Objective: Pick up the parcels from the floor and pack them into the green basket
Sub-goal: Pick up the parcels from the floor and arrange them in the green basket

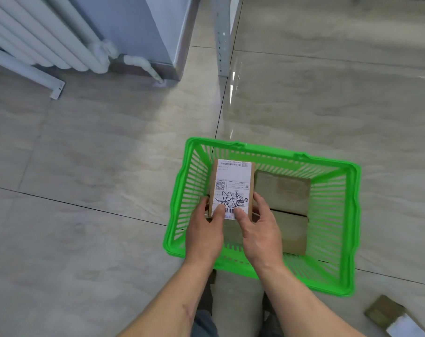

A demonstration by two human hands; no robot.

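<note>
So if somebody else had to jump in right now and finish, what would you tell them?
Left hand and right hand: both grip the labelled parcel, held over the left side of the green basket.
Done: two plain brown parcels already lie in the basket's right side.
Left: set this one down beside them, then fetch the parcel on the floor at lower right.

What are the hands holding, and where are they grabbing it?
Both hands hold one labelled cardboard parcel over the green basket. The left hand and right hand grip its near end, thumbs on the label.
</note>
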